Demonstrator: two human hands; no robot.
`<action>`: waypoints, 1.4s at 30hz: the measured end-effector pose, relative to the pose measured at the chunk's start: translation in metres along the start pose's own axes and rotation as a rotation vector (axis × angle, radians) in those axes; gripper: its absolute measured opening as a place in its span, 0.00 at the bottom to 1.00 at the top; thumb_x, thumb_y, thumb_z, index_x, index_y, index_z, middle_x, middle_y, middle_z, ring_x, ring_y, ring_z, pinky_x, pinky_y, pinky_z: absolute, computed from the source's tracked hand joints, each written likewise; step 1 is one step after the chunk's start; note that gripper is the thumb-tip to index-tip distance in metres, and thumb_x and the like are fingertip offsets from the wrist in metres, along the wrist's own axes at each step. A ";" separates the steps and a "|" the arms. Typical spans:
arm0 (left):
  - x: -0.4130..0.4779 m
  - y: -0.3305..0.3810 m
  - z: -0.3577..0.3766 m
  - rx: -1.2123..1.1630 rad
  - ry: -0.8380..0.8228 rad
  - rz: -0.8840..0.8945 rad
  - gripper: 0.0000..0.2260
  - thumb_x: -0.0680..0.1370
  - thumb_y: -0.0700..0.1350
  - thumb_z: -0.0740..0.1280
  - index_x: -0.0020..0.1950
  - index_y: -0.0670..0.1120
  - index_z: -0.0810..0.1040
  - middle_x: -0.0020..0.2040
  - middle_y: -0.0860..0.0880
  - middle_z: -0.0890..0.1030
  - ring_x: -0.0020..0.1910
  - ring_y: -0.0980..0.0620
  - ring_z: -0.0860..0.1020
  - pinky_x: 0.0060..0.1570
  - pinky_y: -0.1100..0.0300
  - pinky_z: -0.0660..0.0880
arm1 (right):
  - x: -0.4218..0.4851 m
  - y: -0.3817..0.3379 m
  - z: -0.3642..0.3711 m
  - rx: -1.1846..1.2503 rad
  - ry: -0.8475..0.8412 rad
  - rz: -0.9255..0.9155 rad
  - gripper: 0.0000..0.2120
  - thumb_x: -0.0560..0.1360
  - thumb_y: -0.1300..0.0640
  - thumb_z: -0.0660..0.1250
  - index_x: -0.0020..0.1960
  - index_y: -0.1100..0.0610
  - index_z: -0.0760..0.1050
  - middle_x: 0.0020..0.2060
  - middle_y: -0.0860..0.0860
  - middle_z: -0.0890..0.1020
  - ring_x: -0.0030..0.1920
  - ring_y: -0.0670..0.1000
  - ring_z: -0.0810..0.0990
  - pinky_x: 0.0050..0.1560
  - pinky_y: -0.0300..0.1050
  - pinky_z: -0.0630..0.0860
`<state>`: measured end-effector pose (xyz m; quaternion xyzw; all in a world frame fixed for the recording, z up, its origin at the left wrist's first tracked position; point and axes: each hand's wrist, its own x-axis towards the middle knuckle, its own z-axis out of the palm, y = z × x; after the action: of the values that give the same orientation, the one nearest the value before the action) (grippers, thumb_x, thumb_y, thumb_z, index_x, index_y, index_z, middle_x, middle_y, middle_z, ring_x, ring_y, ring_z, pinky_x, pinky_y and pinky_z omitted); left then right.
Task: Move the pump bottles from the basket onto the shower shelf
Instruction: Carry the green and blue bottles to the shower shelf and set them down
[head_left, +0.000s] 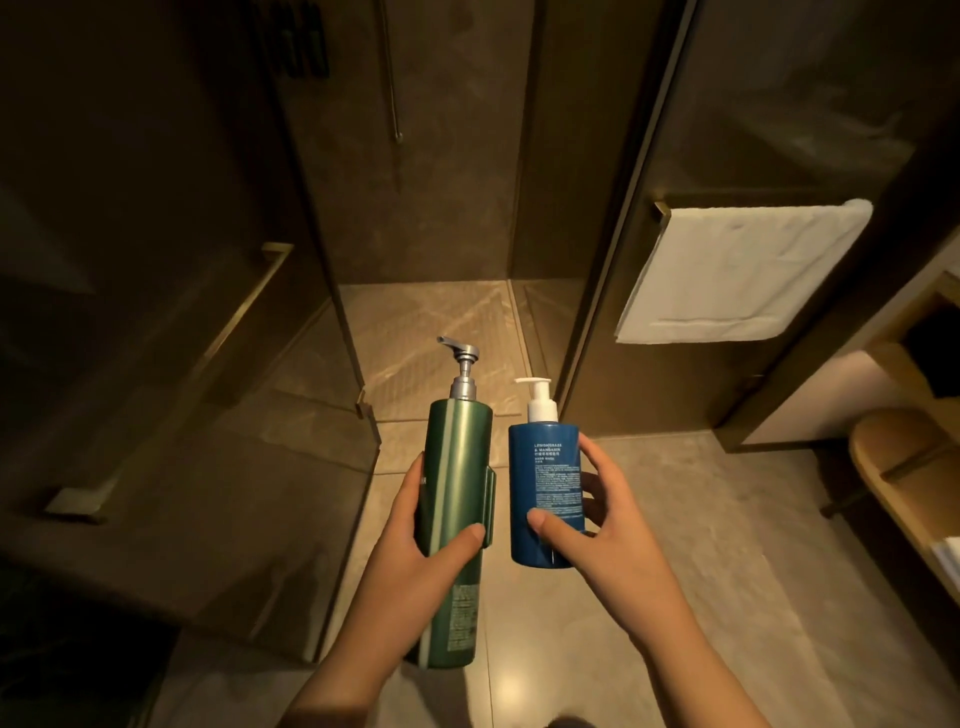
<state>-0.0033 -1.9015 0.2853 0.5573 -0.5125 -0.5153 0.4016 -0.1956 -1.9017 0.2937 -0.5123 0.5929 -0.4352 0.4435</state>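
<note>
The blue pump bottle (544, 488) reads "LEMONGRASS & MANDARIN" and "HAND WASH"; its smaller print is illegible.

Glossy metallic green bottle (457, 499), matt blue plastic bottle (545, 488), white terry-cloth towel (737, 275), polished stone floor (431, 338)

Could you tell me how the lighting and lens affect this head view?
In the head view, dim warm light leaves the upper shower walls murky; the wide lens bows the door frames outward; the green bottle in the left hand shows a bright streak; the blue bottle's small print is unreadable.
</note>
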 end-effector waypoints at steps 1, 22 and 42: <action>0.012 0.001 0.000 -0.004 -0.004 0.001 0.35 0.71 0.48 0.72 0.67 0.73 0.57 0.60 0.61 0.76 0.54 0.62 0.77 0.51 0.58 0.75 | 0.013 0.001 -0.001 -0.001 0.002 0.000 0.35 0.66 0.46 0.74 0.60 0.22 0.57 0.53 0.31 0.73 0.51 0.28 0.73 0.37 0.25 0.73; 0.331 0.086 0.061 0.063 0.281 0.003 0.39 0.71 0.48 0.72 0.72 0.67 0.52 0.55 0.69 0.68 0.47 0.77 0.71 0.36 0.79 0.69 | 0.380 -0.038 -0.068 0.090 -0.263 -0.044 0.38 0.64 0.45 0.75 0.60 0.22 0.55 0.53 0.27 0.69 0.48 0.25 0.72 0.36 0.24 0.73; 0.586 0.108 -0.020 -0.012 0.258 0.041 0.39 0.71 0.50 0.71 0.72 0.69 0.50 0.60 0.68 0.68 0.54 0.70 0.73 0.42 0.72 0.73 | 0.630 -0.076 0.013 -0.023 -0.285 -0.050 0.39 0.66 0.45 0.74 0.67 0.28 0.55 0.54 0.29 0.70 0.51 0.24 0.71 0.39 0.27 0.74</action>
<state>-0.0331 -2.4970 0.2984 0.6057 -0.4649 -0.4341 0.4781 -0.2176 -2.5358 0.3140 -0.5886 0.5159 -0.3621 0.5062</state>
